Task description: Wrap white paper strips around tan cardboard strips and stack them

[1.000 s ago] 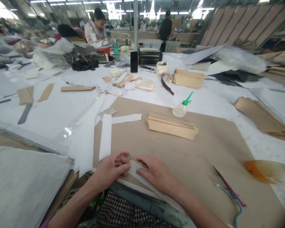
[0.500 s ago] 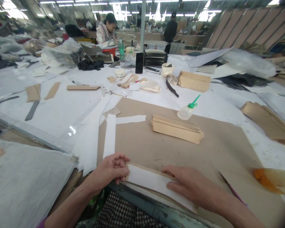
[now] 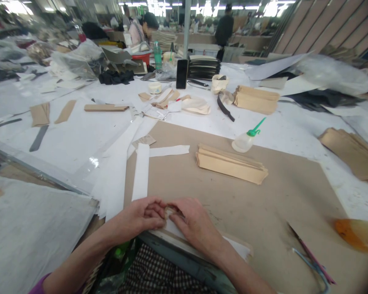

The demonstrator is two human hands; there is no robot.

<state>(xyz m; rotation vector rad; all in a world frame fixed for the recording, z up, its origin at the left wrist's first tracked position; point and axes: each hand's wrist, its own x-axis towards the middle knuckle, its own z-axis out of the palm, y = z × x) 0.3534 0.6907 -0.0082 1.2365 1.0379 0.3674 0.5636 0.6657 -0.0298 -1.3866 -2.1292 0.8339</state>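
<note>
A long white strip [image 3: 237, 248] lies on a tan card piece along the near edge of the brown work board [image 3: 279, 192]. My left hand [image 3: 142, 215] is curled and pins the strip's left end. My right hand [image 3: 191, 222] rests on the strip right beside it, fingertips pinching at that same end. The two hands touch. Most of the strip is hidden under my right hand and forearm.
A stack of tan card pieces [image 3: 230, 163] and a glue bottle with a green nozzle [image 3: 247, 139] sit further back on the board. Loose white strips [image 3: 141, 171] lie to the left. Scissors [image 3: 313, 263] and an orange object [image 3: 357, 237] lie at the right. Other people work at the far tables.
My right hand has slid back left along the strip, from its middle to the left end beside my left hand. My left hand has stayed in place.
</note>
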